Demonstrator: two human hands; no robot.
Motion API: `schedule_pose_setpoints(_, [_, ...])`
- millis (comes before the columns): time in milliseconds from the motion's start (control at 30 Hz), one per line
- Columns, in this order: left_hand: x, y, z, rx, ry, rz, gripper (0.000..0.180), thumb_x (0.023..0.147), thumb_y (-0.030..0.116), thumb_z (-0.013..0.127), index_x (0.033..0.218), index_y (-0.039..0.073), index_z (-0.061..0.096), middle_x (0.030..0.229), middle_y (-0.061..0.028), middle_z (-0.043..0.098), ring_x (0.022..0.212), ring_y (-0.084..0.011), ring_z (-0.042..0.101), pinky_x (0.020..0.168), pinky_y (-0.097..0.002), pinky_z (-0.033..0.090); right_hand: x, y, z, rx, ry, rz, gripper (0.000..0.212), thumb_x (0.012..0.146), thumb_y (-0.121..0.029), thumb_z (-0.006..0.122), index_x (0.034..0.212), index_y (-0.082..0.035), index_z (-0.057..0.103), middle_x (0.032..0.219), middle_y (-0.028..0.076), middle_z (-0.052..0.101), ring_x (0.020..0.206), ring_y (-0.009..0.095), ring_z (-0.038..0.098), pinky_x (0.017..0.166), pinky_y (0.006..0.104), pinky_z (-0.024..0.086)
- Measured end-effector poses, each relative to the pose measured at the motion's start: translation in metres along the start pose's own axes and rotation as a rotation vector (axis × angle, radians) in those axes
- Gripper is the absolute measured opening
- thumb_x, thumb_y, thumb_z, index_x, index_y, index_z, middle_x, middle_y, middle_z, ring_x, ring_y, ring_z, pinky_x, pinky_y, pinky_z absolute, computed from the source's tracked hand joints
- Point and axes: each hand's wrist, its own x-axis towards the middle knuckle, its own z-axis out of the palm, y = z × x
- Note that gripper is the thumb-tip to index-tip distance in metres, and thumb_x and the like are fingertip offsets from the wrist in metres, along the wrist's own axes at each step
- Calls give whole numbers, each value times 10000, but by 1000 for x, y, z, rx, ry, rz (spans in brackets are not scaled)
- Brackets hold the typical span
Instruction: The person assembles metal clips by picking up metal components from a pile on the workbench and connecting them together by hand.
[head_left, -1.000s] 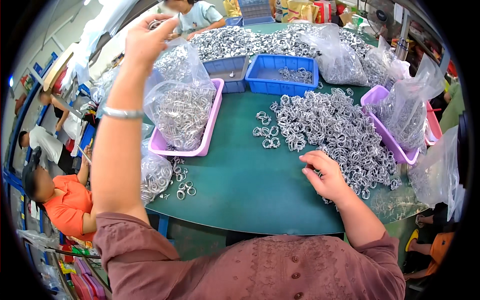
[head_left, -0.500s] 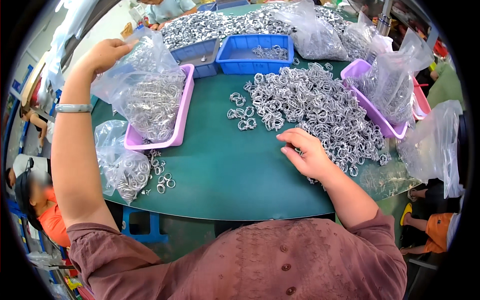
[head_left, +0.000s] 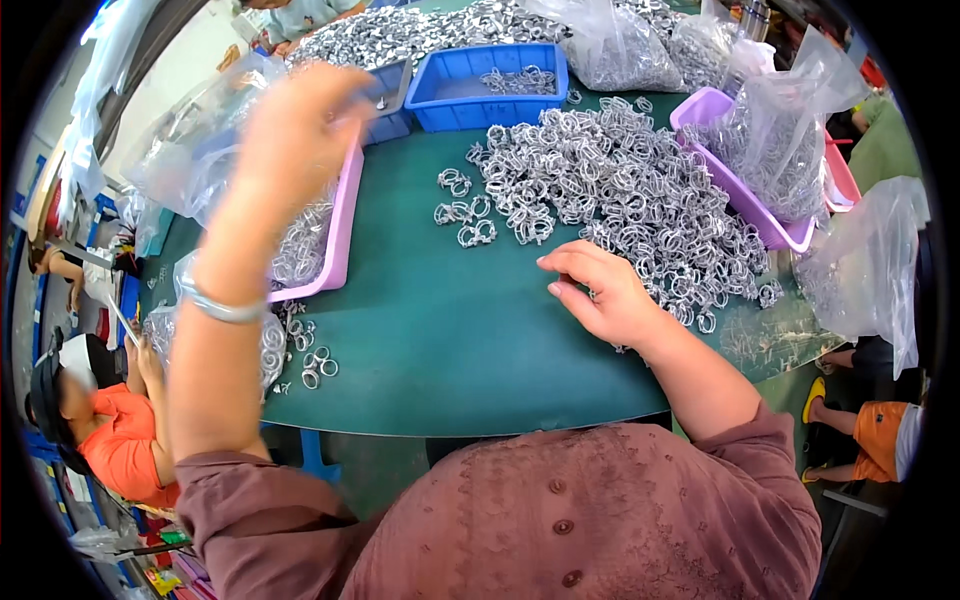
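My left hand (head_left: 295,130) is raised and blurred above the pink tray (head_left: 340,235) at the left, gripping the top of a clear plastic bag (head_left: 190,165) of metal rings that hangs into the tray. A silver bracelet sits on that wrist. My right hand (head_left: 600,290) rests on the green table (head_left: 450,330) with its fingers loosely curled, at the near edge of a big heap of silver metal rings (head_left: 620,190). It holds nothing that I can see.
Two blue bins (head_left: 480,85) stand at the back, a purple tray (head_left: 740,190) with a bagged load at the right. More clear bags (head_left: 865,260) lie at the right edge. Loose rings (head_left: 310,360) sit near the left table edge. A person in orange (head_left: 110,440) sits lower left.
My left hand has swung with the bag toward the right and nearer the camera. My right hand has stayed at the edge of the ring heap.
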Motion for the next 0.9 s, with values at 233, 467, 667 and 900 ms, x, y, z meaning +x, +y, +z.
schedule_pose_setpoints(233, [-84,20,134,-97,-351,-285,460,692,111,703,1125,83,550,1018,-116,521,875,-278,559,770,-344,461,5,0,3,9,-50,28,230,775,-47,604,1004,-37,586,943,98,580,771,241,597,636,309,491])
schedule_pose_setpoints(467, [-99,21,144,-367,-387,-562,298,732,65,660,1016,35,579,893,-93,550,757,-202,547,697,-311,458,3,-1,3,-4,-65,24,211,782,-57,603,991,-34,588,944,104,577,776,250,597,645,318,495])
schedule_pose_setpoints(667, [-102,60,136,-984,-343,-715,210,793,41,631,984,-6,558,851,5,530,731,-62,503,656,-206,441,3,1,4,-23,-73,18,216,786,-60,598,1000,-30,585,906,109,579,759,258,594,640,326,492])
schedule_pose_setpoints(900, [-113,86,135,-1652,-152,-627,306,768,-58,621,1052,10,529,1004,-82,580,921,-141,573,818,-269,482,1,5,10,128,-59,98,366,760,-24,642,1115,-40,555,914,77,598,725,157,600,645,275,491])
